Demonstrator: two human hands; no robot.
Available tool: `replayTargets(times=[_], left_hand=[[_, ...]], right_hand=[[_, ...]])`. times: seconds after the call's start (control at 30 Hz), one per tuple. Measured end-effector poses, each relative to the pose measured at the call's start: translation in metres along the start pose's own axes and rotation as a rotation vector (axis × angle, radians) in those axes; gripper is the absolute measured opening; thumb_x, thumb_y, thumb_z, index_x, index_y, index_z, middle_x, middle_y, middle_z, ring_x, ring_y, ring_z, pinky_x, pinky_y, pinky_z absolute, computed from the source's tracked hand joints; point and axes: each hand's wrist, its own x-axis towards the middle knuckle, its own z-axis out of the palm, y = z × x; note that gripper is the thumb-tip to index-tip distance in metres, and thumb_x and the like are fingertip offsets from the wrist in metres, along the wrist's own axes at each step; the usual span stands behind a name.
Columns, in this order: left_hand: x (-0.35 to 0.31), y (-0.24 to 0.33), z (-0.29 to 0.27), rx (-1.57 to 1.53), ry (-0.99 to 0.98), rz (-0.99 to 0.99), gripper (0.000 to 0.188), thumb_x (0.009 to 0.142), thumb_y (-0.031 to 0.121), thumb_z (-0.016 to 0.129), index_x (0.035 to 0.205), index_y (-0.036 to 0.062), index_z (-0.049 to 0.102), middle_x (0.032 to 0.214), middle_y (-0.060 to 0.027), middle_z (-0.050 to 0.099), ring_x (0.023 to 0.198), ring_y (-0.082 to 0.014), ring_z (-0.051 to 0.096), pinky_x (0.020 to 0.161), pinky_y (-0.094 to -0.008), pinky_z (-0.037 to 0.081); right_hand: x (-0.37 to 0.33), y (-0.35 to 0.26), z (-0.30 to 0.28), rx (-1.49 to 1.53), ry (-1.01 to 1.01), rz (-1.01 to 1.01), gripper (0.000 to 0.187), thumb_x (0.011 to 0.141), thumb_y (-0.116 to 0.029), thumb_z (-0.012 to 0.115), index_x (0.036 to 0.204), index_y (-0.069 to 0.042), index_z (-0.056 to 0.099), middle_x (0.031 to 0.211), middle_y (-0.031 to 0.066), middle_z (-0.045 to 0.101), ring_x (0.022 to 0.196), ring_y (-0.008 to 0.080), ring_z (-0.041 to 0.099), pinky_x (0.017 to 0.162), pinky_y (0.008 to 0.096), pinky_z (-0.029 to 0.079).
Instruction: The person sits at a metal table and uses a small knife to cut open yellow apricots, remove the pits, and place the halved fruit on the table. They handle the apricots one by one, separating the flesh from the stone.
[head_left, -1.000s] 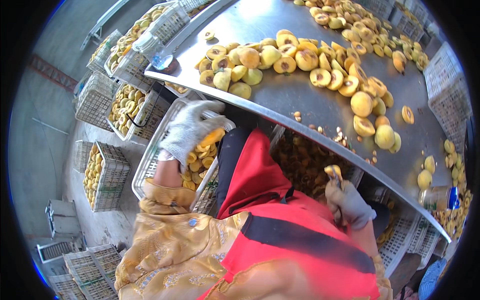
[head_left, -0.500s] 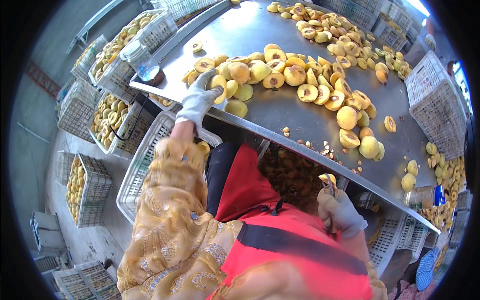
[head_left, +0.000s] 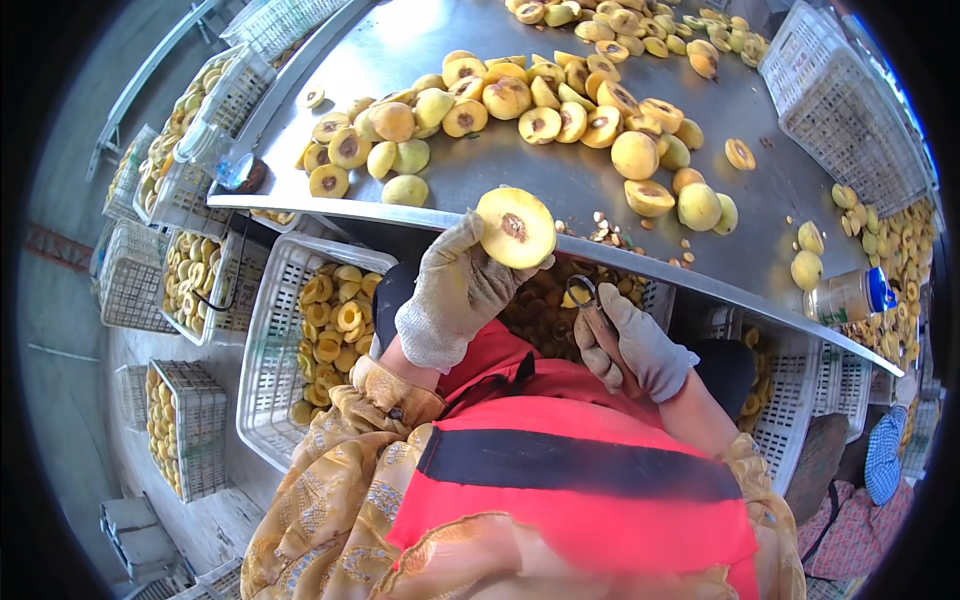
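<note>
My left hand (head_left: 455, 292), in a grey work glove, holds a halved yellow fruit (head_left: 515, 227) cut face up, its stone still in the middle, just in front of the metal table's edge (head_left: 640, 262). My right hand (head_left: 630, 345), also gloved, grips a small loop-ended pitting tool (head_left: 588, 292) pointing up, a little below and right of the fruit. On the table lies a heap of whole and halved yellow fruit (head_left: 520, 100).
A white crate of pitted halves (head_left: 335, 320) stands under my left arm; more filled crates (head_left: 185, 270) sit to the left. An empty white basket (head_left: 840, 110) rests on the table's far right, with a jar (head_left: 850, 295) near its edge. Loose stones (head_left: 610, 235) lie by the rim.
My left hand reached from the crate up to the heap, then came back toward me holding a halved fruit. My right hand stayed low with the tool.
</note>
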Motion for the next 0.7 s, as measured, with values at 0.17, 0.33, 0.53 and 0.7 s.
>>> replayTargets(times=[0.17,0.33,0.53,0.7], left_hand=[[-0.003,-0.005,-0.006,0.123,0.015,-0.106,0.056,0.097,0.036,0.049,0.134,-0.0036,0.039,0.132,-0.0223,0.05,0.12,-0.0379,0.052,0.1,-0.0478,0.047],[0.0,-0.024,-0.002,0.221,0.09,-0.03,0.06,0.096,0.05,0.046,0.132,0.0022,0.044,0.127,-0.013,0.055,0.116,-0.0249,0.056,0.099,-0.0416,0.047],[-0.002,-0.038,0.02,0.424,0.11,0.215,0.055,0.097,0.048,0.047,0.132,0.005,0.045,0.124,-0.0106,0.054,0.112,-0.0209,0.055,0.097,-0.0373,0.046],[-0.002,-0.043,0.015,0.43,0.06,0.275,0.05,0.098,0.041,0.049,0.133,0.0044,0.046,0.124,-0.0098,0.054,0.113,-0.02,0.054,0.098,-0.0346,0.044]], right_hand=[[-0.015,-0.01,0.008,-0.037,0.096,-0.257,0.027,0.096,-0.034,0.049,0.088,-0.008,0.052,0.06,0.0034,0.05,0.043,0.0115,0.046,0.038,0.0244,0.037],[-0.018,-0.035,0.018,-0.756,0.253,-0.539,0.023,0.093,-0.026,0.055,0.09,-0.003,0.054,0.068,0.0081,0.058,0.061,0.0224,0.058,0.058,0.0348,0.045],[-0.006,-0.026,0.03,-0.93,0.335,-0.697,0.025,0.091,-0.024,0.055,0.102,-0.001,0.056,0.083,0.0203,0.064,0.081,0.0384,0.063,0.072,0.0479,0.046],[0.006,-0.013,0.037,-0.845,0.373,-0.63,0.022,0.089,-0.01,0.056,0.108,0.001,0.052,0.074,0.0171,0.061,0.068,0.0339,0.062,0.064,0.0423,0.047]])
